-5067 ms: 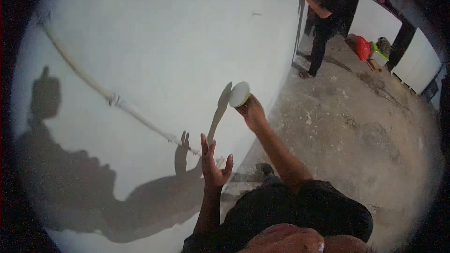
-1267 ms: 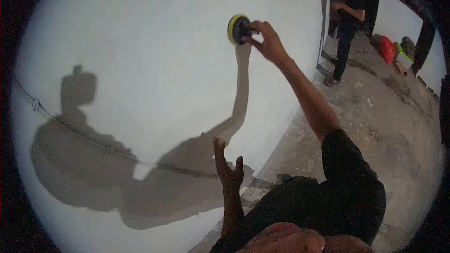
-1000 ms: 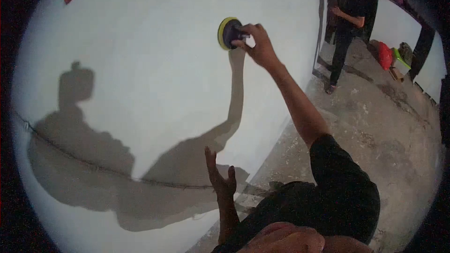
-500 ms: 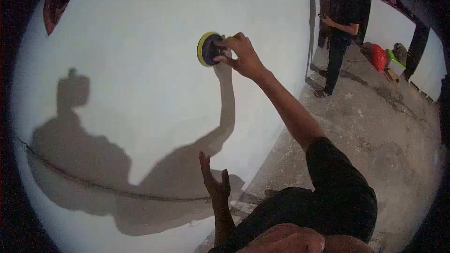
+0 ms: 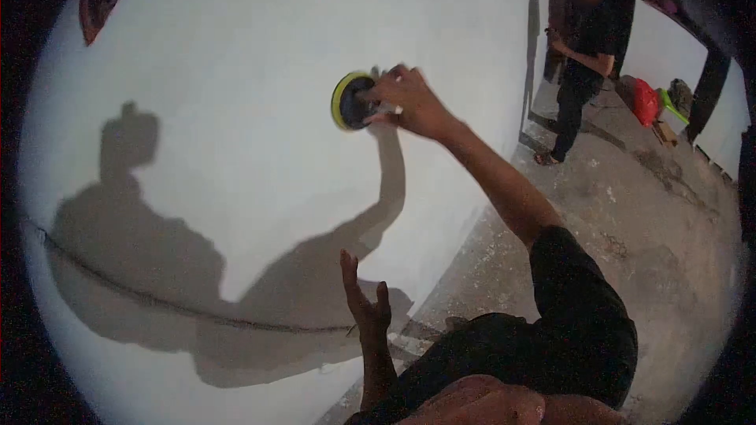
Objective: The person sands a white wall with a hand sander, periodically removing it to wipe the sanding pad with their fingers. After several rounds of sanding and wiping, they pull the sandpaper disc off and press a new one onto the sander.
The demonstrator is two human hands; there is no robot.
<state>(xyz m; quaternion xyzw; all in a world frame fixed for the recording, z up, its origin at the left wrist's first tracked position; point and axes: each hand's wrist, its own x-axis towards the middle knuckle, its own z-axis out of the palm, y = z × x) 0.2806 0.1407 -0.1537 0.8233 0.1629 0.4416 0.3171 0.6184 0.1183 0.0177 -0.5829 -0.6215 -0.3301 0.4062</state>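
Note:
A round sanding pad [image 5: 356,101], black with a yellow rim, lies against the white wall [image 5: 260,71]. My right hand [image 5: 411,102] grips it from behind, with fingers and thumb at its back; part of the grip is blurred. Lower down, my left hand [image 5: 368,303] is raised near the wall's foot. Its fingers point up, the thumb stands apart, and nothing is in it.
A dark cable [image 5: 150,297] runs low across the wall, over my shadow. To the right, a person [image 5: 584,63] in dark clothes stands on the concrete floor [image 5: 583,197]. Behind them are a red bag [image 5: 645,102] and a green-edged box [image 5: 672,107].
My right hand has moved the sanding pad a little down the wall. My left hand stays raised and open. The view has shifted slightly.

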